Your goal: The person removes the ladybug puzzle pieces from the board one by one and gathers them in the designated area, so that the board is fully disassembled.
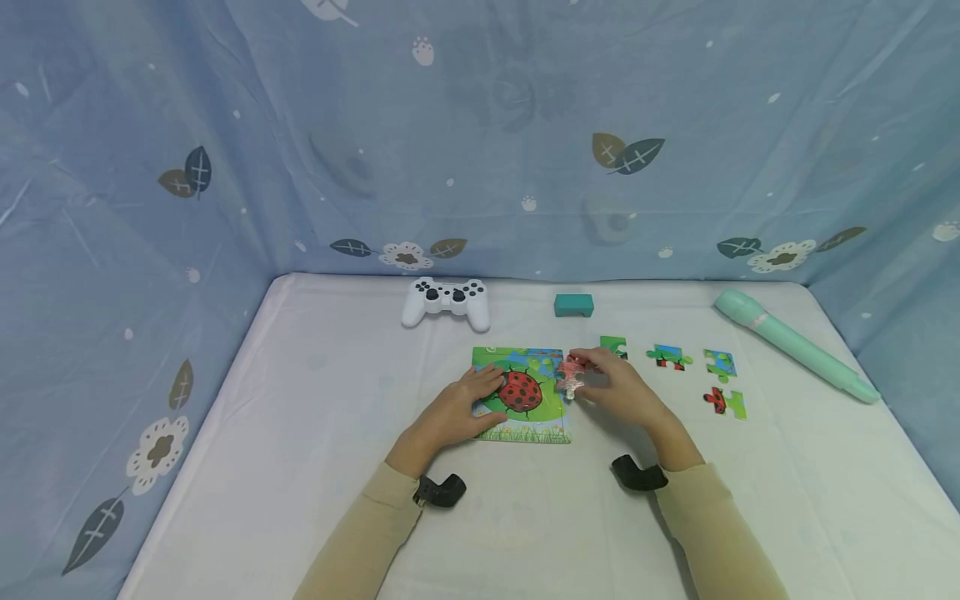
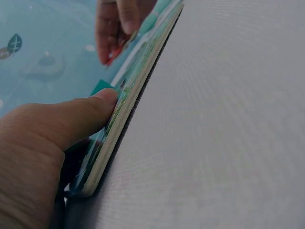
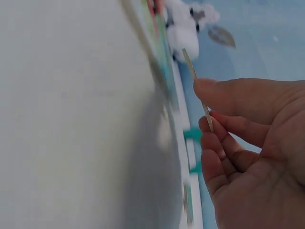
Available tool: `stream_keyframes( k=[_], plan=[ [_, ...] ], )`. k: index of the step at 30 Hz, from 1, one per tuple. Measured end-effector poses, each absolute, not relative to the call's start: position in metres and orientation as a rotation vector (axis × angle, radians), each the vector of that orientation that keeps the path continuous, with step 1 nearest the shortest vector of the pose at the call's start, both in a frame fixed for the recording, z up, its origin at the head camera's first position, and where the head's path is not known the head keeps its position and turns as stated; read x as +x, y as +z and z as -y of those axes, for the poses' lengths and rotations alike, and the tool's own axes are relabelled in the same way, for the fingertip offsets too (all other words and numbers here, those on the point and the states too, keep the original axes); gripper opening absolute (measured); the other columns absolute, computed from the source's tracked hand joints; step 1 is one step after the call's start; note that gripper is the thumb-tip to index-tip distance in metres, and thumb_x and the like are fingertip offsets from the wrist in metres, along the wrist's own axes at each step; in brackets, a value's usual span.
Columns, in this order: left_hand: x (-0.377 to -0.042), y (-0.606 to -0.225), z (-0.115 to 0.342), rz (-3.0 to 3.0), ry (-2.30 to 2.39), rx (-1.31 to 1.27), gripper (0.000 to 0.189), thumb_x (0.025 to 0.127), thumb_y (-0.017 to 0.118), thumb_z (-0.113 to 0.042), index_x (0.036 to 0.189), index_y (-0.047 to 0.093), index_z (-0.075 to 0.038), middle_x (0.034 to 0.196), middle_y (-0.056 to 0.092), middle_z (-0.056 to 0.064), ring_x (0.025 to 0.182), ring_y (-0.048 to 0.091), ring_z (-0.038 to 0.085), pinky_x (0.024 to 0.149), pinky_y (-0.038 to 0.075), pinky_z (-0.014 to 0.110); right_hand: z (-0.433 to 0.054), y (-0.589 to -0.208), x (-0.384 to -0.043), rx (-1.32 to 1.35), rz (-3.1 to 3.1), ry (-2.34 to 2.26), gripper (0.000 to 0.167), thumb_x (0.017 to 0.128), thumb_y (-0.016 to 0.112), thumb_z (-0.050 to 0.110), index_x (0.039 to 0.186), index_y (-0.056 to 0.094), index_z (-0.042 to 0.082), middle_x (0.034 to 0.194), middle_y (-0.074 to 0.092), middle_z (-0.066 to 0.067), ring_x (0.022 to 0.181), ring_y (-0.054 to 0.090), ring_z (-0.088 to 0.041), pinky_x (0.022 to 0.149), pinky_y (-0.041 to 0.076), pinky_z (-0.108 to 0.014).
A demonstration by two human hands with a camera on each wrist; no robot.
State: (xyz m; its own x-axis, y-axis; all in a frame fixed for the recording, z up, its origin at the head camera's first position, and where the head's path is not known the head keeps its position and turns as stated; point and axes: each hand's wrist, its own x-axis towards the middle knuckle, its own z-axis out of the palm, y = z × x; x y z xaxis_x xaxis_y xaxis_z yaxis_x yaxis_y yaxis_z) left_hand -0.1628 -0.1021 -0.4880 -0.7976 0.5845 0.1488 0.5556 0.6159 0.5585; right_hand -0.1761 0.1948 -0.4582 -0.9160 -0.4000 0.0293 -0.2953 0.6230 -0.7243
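A ladybug picture puzzle board (image 1: 536, 432) lies on the white table. My left hand (image 1: 455, 408) rests on its left part with fingers spread, and the thumb (image 2: 90, 112) lies along the near edge. My right hand (image 1: 618, 390) pinches a thin red puzzle piece (image 1: 571, 377) between thumb and fingers, at the board's right edge. The right wrist view shows this puzzle piece (image 3: 189, 63) edge-on, held above the table. Right of that hand lie several loose pieces: a green one (image 1: 613, 343), a red-and-blue one (image 1: 669, 357), a blue-green one (image 1: 721, 363) and a red-and-green one (image 1: 726, 402).
A white game controller (image 1: 446, 304) sits behind the board, toward the back edge. Right of it is a small teal block (image 1: 573, 305). A mint-green wand-shaped object (image 1: 798, 346) lies slanted at the right. Blue patterned cloth (image 1: 480, 167) hangs behind and at both sides.
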Motion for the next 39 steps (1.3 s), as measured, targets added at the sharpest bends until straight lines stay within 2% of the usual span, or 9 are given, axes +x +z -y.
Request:
stream_keyframes(
  k=[4, 8, 17, 20, 23, 27, 30, 39],
  plan=[
    [-0.162, -0.488, 0.102, -2.779, 0.947, 0.963, 0.063, 0.086, 0.068, -0.037, 0.136, 0.051, -0.002, 0.145, 0.044, 0.01, 0.14, 0.034, 0.026, 0.119, 0.025, 0.04, -0.222, -0.46, -0.171, -0.57, -2.73, -1.125, 0.056, 0.086, 0.067, 0.007, 0.137, 0.046, 0.0, 0.121, 0.054, -0.016, 0.112, 0.051, -0.034, 0.096, 0.045, -0.054],
    [-0.162, -0.487, 0.102, -2.779, 0.936, 0.949, 0.063, 0.086, 0.068, -0.037, 0.136, 0.05, -0.003, 0.146, 0.044, 0.009, 0.14, 0.033, 0.027, 0.118, 0.026, 0.041, -0.249, -0.459, -0.165, -0.534, -2.743, -1.09, 0.055, 0.088, 0.067, 0.014, 0.137, 0.045, -0.001, 0.123, 0.053, -0.018, 0.114, 0.05, -0.036, 0.096, 0.044, -0.056],
    [-0.161, -0.485, 0.101, -2.765, 0.95, 0.941, 0.063, 0.087, 0.068, -0.037, 0.137, 0.05, -0.003, 0.147, 0.043, 0.01, 0.14, 0.032, 0.03, 0.118, 0.027, 0.042, -0.299, -0.449, -0.15, -0.474, -2.801, -1.035, 0.055, 0.089, 0.067, 0.017, 0.135, 0.046, -0.004, 0.126, 0.051, -0.021, 0.112, 0.049, -0.036, 0.09, 0.046, -0.046],
    [-0.161, -0.486, 0.101, -2.77, 0.944, 0.947, 0.063, 0.087, 0.068, -0.037, 0.137, 0.05, -0.003, 0.146, 0.043, 0.01, 0.14, 0.032, 0.029, 0.118, 0.026, 0.042, -0.312, -0.448, -0.146, -0.436, -2.806, -1.023, 0.054, 0.089, 0.066, 0.017, 0.136, 0.046, -0.003, 0.125, 0.051, -0.021, 0.109, 0.049, -0.03, 0.085, 0.047, -0.036],
    [-0.162, -0.486, 0.102, -2.77, 0.947, 0.956, 0.063, 0.087, 0.068, -0.037, 0.136, 0.05, -0.002, 0.146, 0.044, 0.01, 0.14, 0.033, 0.027, 0.118, 0.025, 0.041, -0.322, -0.45, -0.144, -0.418, -2.813, -1.009, 0.054, 0.09, 0.065, 0.016, 0.137, 0.045, -0.002, 0.124, 0.051, -0.019, 0.102, 0.046, -0.014, 0.076, 0.043, -0.022],
    [-0.162, -0.486, 0.102, -2.772, 0.934, 0.957, 0.064, 0.087, 0.068, -0.037, 0.137, 0.05, -0.002, 0.146, 0.044, 0.01, 0.14, 0.033, 0.026, 0.119, 0.025, 0.04, -0.33, -0.456, -0.142, -0.446, -2.809, -1.029, 0.053, 0.091, 0.063, 0.014, 0.138, 0.045, -0.003, 0.121, 0.051, -0.018, 0.091, 0.04, -0.004, 0.067, 0.038, -0.017],
    [-0.161, -0.486, 0.102, -2.777, 0.926, 0.946, 0.064, 0.087, 0.067, -0.038, 0.137, 0.05, -0.004, 0.147, 0.043, 0.01, 0.14, 0.032, 0.029, 0.118, 0.026, 0.041, -0.33, -0.457, -0.142, -0.464, -2.84, -1.009, 0.052, 0.091, 0.063, 0.013, 0.137, 0.046, -0.003, 0.122, 0.05, -0.018, 0.092, 0.04, -0.005, 0.068, 0.039, -0.018],
    [-0.161, -0.487, 0.102, -2.768, 0.926, 0.922, 0.064, 0.087, 0.066, -0.04, 0.138, 0.049, -0.006, 0.148, 0.042, 0.008, 0.141, 0.03, 0.033, 0.116, 0.029, 0.045, -0.325, -0.46, -0.142, -0.51, -2.895, -0.952, 0.048, 0.087, 0.065, 0.004, 0.13, 0.05, -0.008, 0.116, 0.05, -0.02, 0.098, 0.045, -0.022, 0.075, 0.039, -0.015]
  ],
)
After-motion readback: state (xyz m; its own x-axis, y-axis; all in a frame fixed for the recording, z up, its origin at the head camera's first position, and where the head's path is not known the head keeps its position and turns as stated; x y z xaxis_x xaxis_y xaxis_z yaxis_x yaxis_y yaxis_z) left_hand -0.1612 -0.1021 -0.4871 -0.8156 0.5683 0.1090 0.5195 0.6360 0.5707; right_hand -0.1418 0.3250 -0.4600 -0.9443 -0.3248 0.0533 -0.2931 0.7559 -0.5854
